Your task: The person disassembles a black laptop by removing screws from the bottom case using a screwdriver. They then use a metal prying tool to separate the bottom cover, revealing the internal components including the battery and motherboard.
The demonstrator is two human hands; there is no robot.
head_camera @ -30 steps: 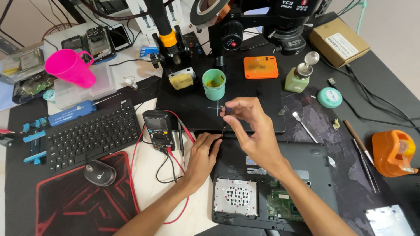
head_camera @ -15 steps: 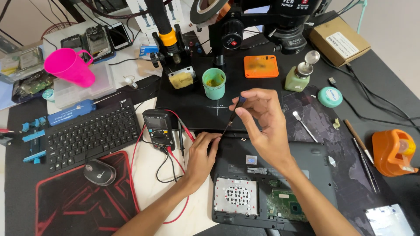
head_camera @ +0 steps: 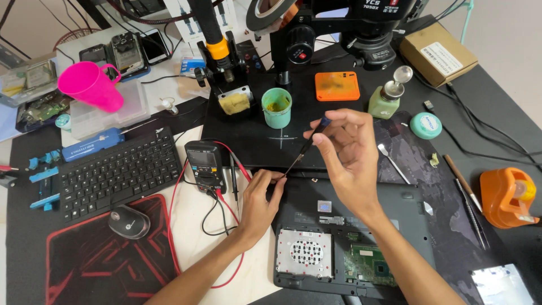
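My right hand pinches the slim, light, stiff screwdriver near its top, tip at the opened laptop's corner, which my left hand steadies.

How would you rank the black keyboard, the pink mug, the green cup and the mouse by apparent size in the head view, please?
1. Black keyboard
2. Pink mug
3. Mouse and green cup: these look alike, so no ranking.
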